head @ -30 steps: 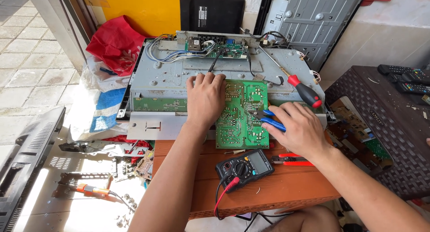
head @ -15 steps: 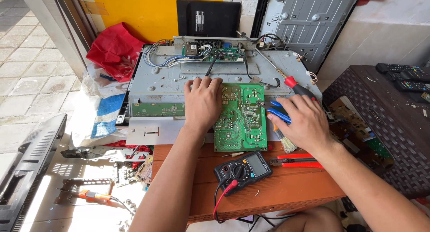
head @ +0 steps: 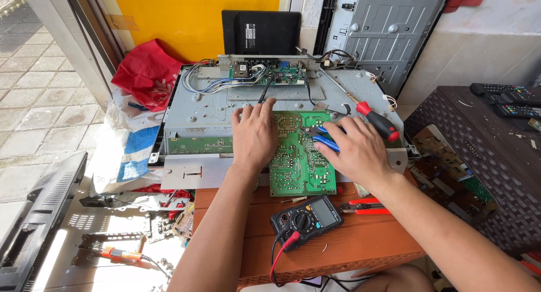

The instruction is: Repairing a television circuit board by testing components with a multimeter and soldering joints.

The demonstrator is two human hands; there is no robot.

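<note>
Both hands at work: my left hand [head: 255,135] lies flat, fingers spread, on the left edge of the green circuit board [head: 298,162]; my right hand [head: 354,148] is curled around blue-handled pliers [head: 322,138] over its right half. Board: flat, rectangular, solder-dotted, overhanging grey sheet-metal chassis [head: 203,109] onto the wooden counter [head: 360,235]. Red-handled screwdriver [head: 376,120] just beside my right hand. Black multimeter [head: 307,217] nearer me, bare wood around it.

wooden table [head: 360,244], multimeter [head: 307,220], red pliers [head: 366,207]
</note>
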